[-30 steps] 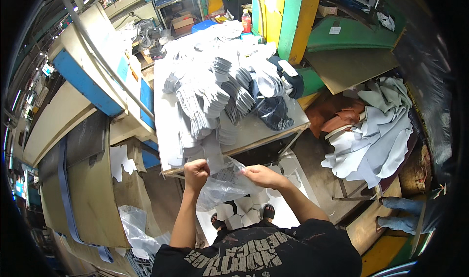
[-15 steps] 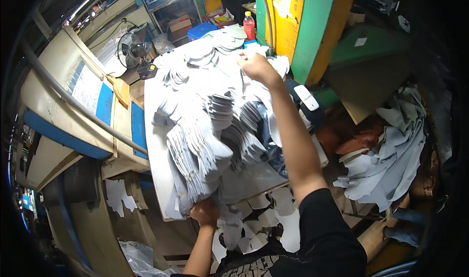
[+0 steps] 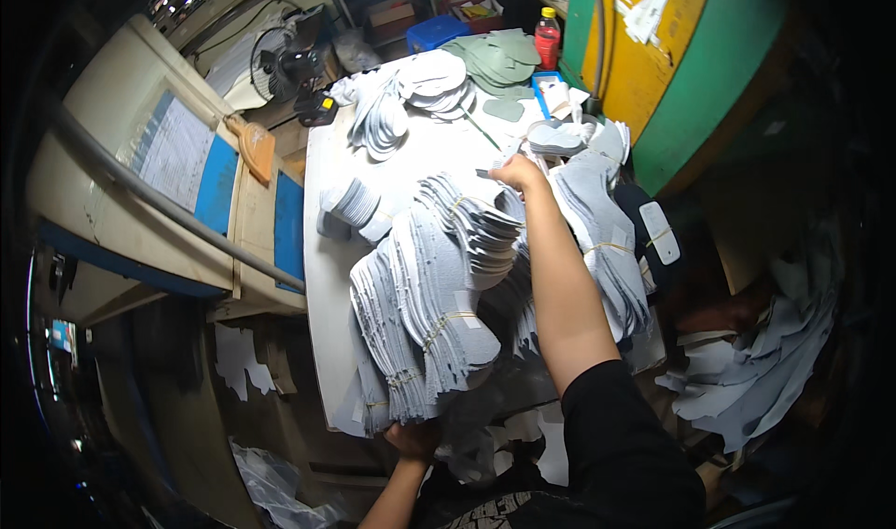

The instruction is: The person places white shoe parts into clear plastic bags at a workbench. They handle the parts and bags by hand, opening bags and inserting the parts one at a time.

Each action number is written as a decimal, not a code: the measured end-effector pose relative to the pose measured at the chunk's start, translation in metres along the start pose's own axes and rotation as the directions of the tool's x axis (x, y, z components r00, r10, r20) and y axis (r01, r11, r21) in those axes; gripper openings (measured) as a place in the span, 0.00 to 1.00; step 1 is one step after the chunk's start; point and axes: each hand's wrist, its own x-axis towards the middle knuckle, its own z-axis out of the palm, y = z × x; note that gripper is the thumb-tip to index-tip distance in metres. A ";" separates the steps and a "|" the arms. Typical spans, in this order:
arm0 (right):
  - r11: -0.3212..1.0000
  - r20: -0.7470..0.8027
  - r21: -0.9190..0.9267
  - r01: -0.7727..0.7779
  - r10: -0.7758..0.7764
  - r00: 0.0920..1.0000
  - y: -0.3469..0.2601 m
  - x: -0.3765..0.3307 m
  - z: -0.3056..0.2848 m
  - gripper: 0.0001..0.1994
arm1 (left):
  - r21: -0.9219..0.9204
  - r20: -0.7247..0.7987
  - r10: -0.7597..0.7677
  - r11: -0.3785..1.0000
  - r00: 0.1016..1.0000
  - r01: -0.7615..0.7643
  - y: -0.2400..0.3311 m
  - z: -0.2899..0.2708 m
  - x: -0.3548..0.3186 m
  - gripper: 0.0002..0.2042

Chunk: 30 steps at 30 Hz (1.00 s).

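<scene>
My right hand [image 3: 518, 172] reaches over the bundles, fingers pinched together on a small dark object [image 3: 483, 172] whose kind I cannot make out. Just below it lies a banded stack of pale grey cut pieces [image 3: 476, 225]. My left hand [image 3: 413, 438] is low at the near table edge, against the underside of a large bundle of grey cut pieces [image 3: 420, 314]; shadow and the bundle hide its fingers. Rubber bands hold this bundle. More banded grey pieces [image 3: 607, 239] lie beside my right forearm. A thin green stick [image 3: 481, 127] rests beyond the right hand.
White table [image 3: 327, 342] carries green pieces [image 3: 495, 60], a blue-edged tray [image 3: 551, 95] and a red bottle [image 3: 547, 39] at the back. A fan [image 3: 280, 67] and a cream machine with a pipe [image 3: 177, 202] stand left. A green and yellow post [image 3: 691, 71] rises right; grey sheets [image 3: 756, 361] hang below.
My right hand has drawn back from near the tray toward the stacks, and a small dark object now shows at its fingertips. My left hand stays at the near edge. The view has shifted.
</scene>
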 end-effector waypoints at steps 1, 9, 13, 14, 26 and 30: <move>0.999 -0.099 -0.031 0.016 -0.019 0.995 0.000 -0.003 0.004 0.47 | -0.227 0.097 -0.167 0.956 0.981 0.186 -0.003 0.001 -0.004 0.07; 0.991 0.064 -0.109 0.078 -0.071 0.995 0.018 0.033 0.018 0.44 | 0.136 -0.043 0.096 0.987 0.994 -0.089 0.020 -0.006 0.011 0.11; 0.976 0.244 0.218 -0.018 -0.036 0.969 0.011 0.011 0.015 0.35 | 0.151 -0.038 0.133 0.981 0.990 -0.126 0.024 -0.008 0.018 0.12; 0.897 0.291 0.427 -0.118 -0.013 0.957 0.010 -0.011 0.005 0.34 | 0.151 -0.038 0.138 0.980 0.990 -0.131 0.024 -0.007 0.017 0.12; 0.852 0.130 0.238 0.467 -0.504 0.854 -0.004 -0.119 -0.028 0.17 | 0.134 -0.032 0.176 0.976 0.984 -0.170 0.022 0.001 0.005 0.13; 0.852 0.202 0.341 0.399 -0.480 0.854 -0.012 -0.127 -0.032 0.18 | 0.131 0.020 0.201 0.971 0.979 -0.202 0.022 0.001 0.003 0.08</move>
